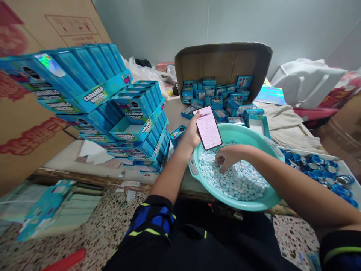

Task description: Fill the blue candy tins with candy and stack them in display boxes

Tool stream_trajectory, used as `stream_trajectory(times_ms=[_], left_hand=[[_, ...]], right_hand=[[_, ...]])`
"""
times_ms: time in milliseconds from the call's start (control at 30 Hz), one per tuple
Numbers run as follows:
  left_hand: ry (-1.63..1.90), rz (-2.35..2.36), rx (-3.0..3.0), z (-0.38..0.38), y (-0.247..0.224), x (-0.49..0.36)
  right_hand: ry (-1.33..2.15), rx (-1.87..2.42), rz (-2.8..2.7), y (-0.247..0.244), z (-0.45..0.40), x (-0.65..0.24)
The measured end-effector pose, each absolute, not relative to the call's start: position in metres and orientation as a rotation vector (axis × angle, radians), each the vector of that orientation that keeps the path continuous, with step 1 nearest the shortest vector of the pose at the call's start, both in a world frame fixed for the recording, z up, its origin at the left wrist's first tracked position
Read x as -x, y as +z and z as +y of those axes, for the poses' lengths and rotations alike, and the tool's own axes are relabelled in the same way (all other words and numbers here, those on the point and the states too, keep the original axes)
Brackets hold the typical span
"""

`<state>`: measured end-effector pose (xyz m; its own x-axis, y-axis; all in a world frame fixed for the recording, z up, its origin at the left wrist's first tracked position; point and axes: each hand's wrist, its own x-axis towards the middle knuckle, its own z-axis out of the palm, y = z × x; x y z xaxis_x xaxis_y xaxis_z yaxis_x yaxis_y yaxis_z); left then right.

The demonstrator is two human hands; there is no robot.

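My left hand [194,132] is closed round the left edge of a phone [208,128], its lit screen facing up, over the rim of a turquoise basin [239,205]. Small pale blue and white candies [248,180] fill the lower part of the basin. Among the candies, near the middle, is my right hand [227,156], its fingers curled and closed together; I cannot make out what is between them. A metal ring-like spot shows at those fingers.
Stacked blue boxes [135,109] in trays stand at the left. Behind the basin, a tipped carton [220,62] holds small blue boxes. A white tray of blue lids [324,169] is at the right, near a grey cloth [290,128] and a white bag [304,84].
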<state>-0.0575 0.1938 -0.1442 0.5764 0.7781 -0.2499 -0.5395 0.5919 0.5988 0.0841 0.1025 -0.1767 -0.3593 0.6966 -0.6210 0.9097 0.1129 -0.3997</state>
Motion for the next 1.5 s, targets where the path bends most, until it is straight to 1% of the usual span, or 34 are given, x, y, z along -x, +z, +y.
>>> stream_trajectory(times_ms=[233,933,1500], left_hand=[[0.820,0.491,-0.598,0.1935,-0.1453,0.0587],[0.800,0.555,-0.576,0.1988,-0.1459,0.0570],[0.801,0.551,-0.583,0.1975,-0.1444,0.0585]], right_hand=[[-1.150,-1.595,2.077,-0.1772,0.1013,-0.0841],[-1.093,-1.652,2.103,-0.1713,0.0973,-0.0810],[-1.118,-1.582,2.096,-0.1765,0.1019,-0.0840]])
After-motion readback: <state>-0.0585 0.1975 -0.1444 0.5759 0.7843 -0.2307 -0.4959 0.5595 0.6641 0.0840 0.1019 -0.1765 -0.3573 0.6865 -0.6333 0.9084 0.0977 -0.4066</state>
